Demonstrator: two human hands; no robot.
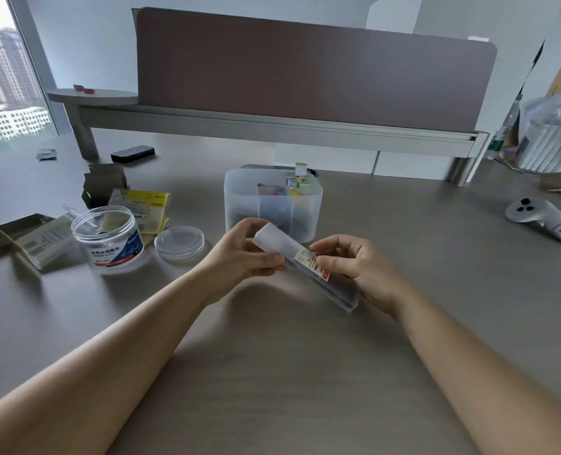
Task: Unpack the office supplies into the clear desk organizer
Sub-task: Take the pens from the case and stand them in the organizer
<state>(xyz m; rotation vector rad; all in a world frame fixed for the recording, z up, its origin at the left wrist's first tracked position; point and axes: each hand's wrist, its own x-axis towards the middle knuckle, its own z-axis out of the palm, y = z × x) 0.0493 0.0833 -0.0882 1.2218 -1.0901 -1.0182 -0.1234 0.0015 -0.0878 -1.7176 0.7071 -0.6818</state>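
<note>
Both my hands hold a long frosted plastic case [305,262] above the tabletop [305,372]: my left hand [239,251] has its fingers curled round the capped end, my right hand [358,267] pinches near the label. Just beyond stands the clear desk organizer [272,205], with small colourful items in its compartments. To the left sit an open clear jar [106,236], its lid [179,242] beside it, and flattened packaging [32,239].

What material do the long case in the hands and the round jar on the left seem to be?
Long frosted case: probably matte translucent plastic, its contents show blurred. Round labelled jar: seemingly clear glossy plastic, packaging behind shows through sharply.
</note>
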